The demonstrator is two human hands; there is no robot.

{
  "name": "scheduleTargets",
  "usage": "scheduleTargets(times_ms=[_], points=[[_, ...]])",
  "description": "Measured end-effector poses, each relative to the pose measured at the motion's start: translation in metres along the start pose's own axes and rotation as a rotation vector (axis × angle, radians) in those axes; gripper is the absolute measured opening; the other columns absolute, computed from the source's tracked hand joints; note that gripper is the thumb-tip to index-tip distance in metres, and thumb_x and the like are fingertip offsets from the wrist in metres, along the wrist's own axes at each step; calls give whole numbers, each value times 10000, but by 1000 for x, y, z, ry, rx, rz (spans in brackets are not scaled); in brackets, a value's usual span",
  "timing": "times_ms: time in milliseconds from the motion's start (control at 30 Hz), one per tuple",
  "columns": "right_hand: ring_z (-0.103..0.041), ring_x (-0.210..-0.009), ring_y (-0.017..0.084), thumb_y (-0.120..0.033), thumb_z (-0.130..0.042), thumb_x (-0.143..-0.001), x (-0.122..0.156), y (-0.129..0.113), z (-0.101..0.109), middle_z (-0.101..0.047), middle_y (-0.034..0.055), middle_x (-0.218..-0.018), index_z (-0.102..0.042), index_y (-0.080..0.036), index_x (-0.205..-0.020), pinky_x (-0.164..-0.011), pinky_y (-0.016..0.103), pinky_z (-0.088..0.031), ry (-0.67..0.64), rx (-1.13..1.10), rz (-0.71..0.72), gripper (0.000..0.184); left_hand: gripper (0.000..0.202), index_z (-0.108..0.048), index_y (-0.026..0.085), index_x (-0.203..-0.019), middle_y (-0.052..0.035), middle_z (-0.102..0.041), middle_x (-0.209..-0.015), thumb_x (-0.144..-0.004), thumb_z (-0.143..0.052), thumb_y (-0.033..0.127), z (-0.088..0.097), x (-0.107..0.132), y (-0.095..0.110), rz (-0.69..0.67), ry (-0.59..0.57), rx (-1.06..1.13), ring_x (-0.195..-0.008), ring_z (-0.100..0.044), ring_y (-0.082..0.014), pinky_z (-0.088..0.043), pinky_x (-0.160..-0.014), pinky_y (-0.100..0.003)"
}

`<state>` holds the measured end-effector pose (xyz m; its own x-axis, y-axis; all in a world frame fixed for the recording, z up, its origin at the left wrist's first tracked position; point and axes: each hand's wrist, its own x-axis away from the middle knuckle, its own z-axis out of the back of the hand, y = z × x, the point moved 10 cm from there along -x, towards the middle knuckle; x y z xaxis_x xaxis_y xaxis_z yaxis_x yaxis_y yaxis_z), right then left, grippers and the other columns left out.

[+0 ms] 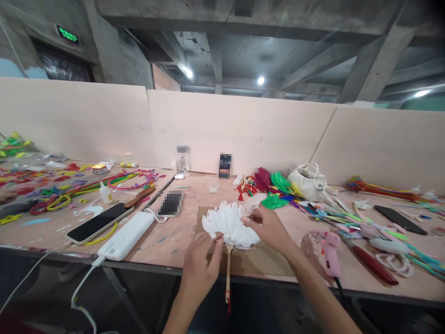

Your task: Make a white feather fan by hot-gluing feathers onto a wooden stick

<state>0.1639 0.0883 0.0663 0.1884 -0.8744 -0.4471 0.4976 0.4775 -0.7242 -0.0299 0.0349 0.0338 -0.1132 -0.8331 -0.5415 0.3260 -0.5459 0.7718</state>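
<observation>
A white feather fan (227, 222) lies on a brown board (243, 263) in front of me. Its thin wooden handle (228, 271) points toward me past the table edge, with red cord at the end. The bent fingers of my left hand (200, 257) come together at the fan's lower left edge, near where the feathers meet the handle. My right hand (266, 228) pinches a loose white feather (255, 204) above the fan's right side. Its fingertips hide the lower end of that feather.
To the right lie a pink glue gun (331, 255), a dark red knife-like tool (375, 264), coloured feathers (280, 182) and a white bag (308, 181). On the left are a white power bank (127, 235), phones (100, 222) and a glue bottle (105, 192). A cream partition (239, 125) stands behind.
</observation>
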Motion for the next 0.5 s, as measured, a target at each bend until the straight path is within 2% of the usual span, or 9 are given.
scheduleTargets(times_ms=[67, 133, 300, 400, 500], points=[[-712, -792, 219, -225, -653, -893, -27, 21, -14, -704, 55, -817, -619, -175, -819, -732, 344, -581, -122, -110, -101, 95, 202, -748, 200, -1004, -107, -727, -1071, -971, -585, 314, -10, -2, 12, -207, -11, -286, -1076, -611, -304, -505, -954, -493], [-723, -786, 190, -165, -673, -886, -44, 38, -36, -709, 34, -824, -634, -154, -819, -741, 328, -602, -273, -197, -191, 78, 165, -746, 197, -1003, -111, -718, -1133, -944, -626, 294, -23, -2, 13, -277, -43, -443, -1117, -578, -331, -505, -943, -516], [-695, -733, 139, -162, -715, -935, -52, 67, -73, -691, -9, -829, -659, -126, -923, -716, 305, -609, -450, -246, -328, 68, 112, -719, 196, -923, -76, -737, -1132, -855, -737, 284, -38, 3, 8, -272, -112, -560, -1127, -570, -334, -507, -937, -505], [-685, -715, 133, -155, -714, -941, -50, 75, -82, -684, -8, -837, -667, -122, -958, -651, 267, -593, -499, -200, -357, 59, 90, -698, 199, -867, -63, -743, -1125, -850, -732, 280, -38, 3, 7, -263, -131, -563, -1129, -572, -331, -492, -940, -503], [-682, -718, 132, -158, -710, -946, -51, 78, -84, -677, -7, -834, -669, -119, -949, -620, 248, -580, -521, -147, -368, 57, 116, -698, 202, -925, -58, -741, -1122, -847, -727, 284, -38, 2, 7, -250, -145, -566, -1147, -562, -341, -471, -948, -511]])
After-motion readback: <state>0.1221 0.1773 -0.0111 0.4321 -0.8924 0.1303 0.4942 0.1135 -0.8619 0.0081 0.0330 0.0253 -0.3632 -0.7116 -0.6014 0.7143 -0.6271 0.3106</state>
